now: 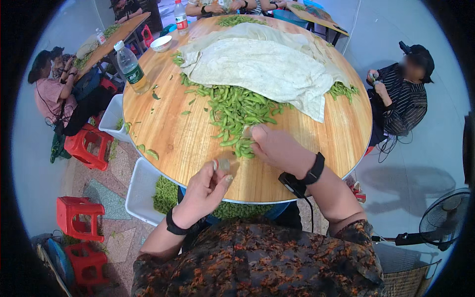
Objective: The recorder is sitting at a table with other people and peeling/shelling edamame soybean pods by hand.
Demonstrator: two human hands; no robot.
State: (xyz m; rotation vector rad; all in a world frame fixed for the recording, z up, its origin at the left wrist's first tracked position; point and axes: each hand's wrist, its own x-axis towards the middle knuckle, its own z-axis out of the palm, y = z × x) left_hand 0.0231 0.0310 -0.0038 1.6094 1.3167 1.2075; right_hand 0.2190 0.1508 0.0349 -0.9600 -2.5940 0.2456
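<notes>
A heap of green soybean pods (237, 107) spills from under a damp white cloth (256, 68) on a round wooden table (174, 137). My right hand (280, 148) reaches over the near end of the heap, its fingertips at the pods; whether it pinches one is hidden. Nearer the table's front edge, my left hand (204, 191) is raised with thumb and forefinger apart and nothing visible between them. Clear wrapping covers a finger of each hand. Below the edge, a white plastic crate (139, 185) holds green pods, and shelled beans (243, 210) fill a blue tub.
A bottle of yellowish liquid (131, 68), a white bowl (161, 43) and a red-labelled bottle (180, 18) stand at the table's left. Red stools (79, 219) sit left on the floor; a fan (443, 219) is at right. A person (402, 89) sits at the right, others farther back.
</notes>
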